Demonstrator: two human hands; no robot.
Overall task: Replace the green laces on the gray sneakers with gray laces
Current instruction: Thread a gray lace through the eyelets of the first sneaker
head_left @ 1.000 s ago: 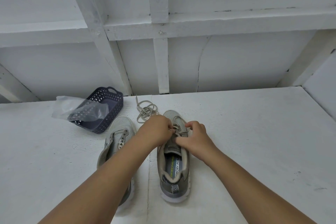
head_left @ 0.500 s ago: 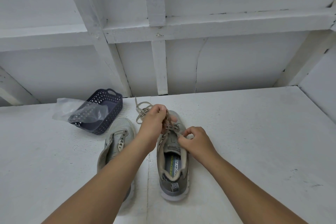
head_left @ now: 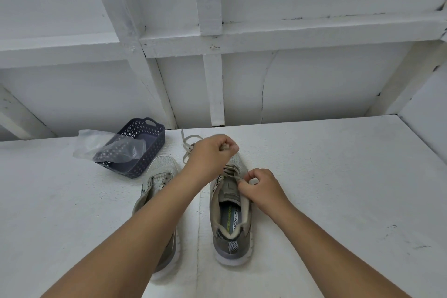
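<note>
- Left hand (head_left: 212, 152) now lifted past the toe, fist closed round the gray lace (head_left: 187, 146) — slack drawn through since a second ago.
- Right hand (head_left: 260, 185) pinching lace at the eyelets.
- Right sneaker (head_left: 231, 220) on the table — lacing underway.

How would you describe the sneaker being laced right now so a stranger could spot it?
On the white table, two gray sneakers lie side by side. It is the right-hand sneaker, under both hands, with printed insole showing. Unlike the other sneaker, it has gray lace through its eyelets.
</note>
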